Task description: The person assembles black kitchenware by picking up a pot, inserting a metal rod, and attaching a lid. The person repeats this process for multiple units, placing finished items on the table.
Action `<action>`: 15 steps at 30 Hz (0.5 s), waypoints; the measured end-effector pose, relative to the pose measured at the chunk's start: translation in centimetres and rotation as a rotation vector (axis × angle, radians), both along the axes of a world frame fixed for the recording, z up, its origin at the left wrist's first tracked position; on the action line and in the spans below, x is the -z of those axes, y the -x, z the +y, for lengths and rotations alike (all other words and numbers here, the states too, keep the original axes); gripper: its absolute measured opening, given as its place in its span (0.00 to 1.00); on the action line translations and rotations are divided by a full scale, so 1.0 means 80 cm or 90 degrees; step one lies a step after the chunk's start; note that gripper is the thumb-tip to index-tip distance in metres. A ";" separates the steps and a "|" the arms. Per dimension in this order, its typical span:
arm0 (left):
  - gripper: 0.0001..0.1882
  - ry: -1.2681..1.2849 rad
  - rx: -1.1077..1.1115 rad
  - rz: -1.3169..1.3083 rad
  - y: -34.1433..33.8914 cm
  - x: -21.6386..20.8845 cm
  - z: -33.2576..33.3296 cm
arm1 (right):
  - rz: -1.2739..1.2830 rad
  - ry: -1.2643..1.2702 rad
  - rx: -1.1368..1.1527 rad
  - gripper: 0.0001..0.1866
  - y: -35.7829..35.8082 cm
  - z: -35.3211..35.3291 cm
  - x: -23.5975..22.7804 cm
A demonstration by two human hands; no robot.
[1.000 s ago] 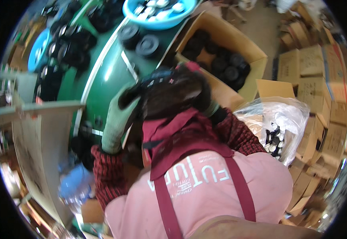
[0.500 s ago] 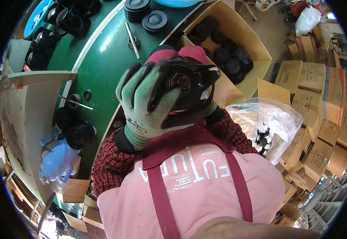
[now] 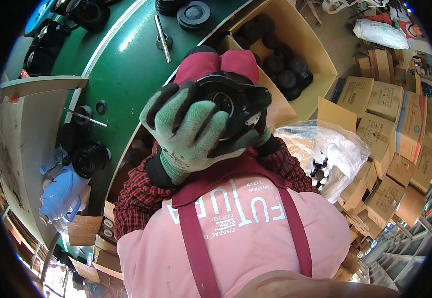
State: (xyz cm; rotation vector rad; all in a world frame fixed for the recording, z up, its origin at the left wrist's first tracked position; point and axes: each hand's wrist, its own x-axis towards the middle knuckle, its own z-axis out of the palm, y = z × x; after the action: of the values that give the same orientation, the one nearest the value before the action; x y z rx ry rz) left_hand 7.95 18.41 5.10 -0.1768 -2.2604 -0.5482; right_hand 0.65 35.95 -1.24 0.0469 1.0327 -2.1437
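In front of my chest is a round black plastic part (image 3: pixel 238 97), like a jug lid, with a round opening in its face and a spout-like projection on its right. My left hand (image 3: pixel 191 126), in a green-grey glove with dark fingertips, grips its left side, fingers bent over the face and thumb along the lower edge. My right hand (image 3: pixel 264 137) is at the part's lower right, behind it; a bit of green glove shows and its fingers are hidden.
A metal rod (image 3: pixel 163 38) rests in a small ring on the green table (image 3: pixel 114 74). Stacked black discs (image 3: pixel 194 16) lie beyond. An open carton (image 3: pixel 320 64) holds black round parts. At left stands a blue jug (image 3: pixel 62 193); cardboard boxes (image 3: pixel 385 107) are piled at right.
My left hand has shifted slightly left and turned, its fingers drawn back and more bent, uncovering more of the black part's face. The part has tilted. The whole view has shifted a little.
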 end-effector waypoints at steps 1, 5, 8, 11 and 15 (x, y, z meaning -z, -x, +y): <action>0.28 0.024 0.016 -0.013 -0.002 0.001 -0.002 | -0.047 0.036 0.013 0.45 -0.004 0.003 0.015; 0.29 0.031 0.039 -0.037 -0.001 -0.009 0.001 | -0.213 0.241 0.018 0.43 -0.012 0.021 0.093; 0.38 -0.134 0.074 -0.045 0.006 -0.022 0.003 | -0.229 0.278 0.023 0.43 -0.010 0.017 0.090; 0.57 -0.297 0.080 -0.133 0.005 -0.032 -0.003 | 0.027 0.151 0.064 0.44 -0.002 0.019 0.098; 0.64 -0.344 0.090 -0.209 0.002 -0.029 -0.005 | 0.501 -0.107 0.073 0.44 -0.006 0.024 0.120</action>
State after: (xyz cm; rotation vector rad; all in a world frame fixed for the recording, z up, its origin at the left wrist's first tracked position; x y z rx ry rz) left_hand 7.81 17.97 7.45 0.0312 -2.3236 -1.3193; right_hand 1.10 37.84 -10.85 -0.7240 1.6753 -2.2047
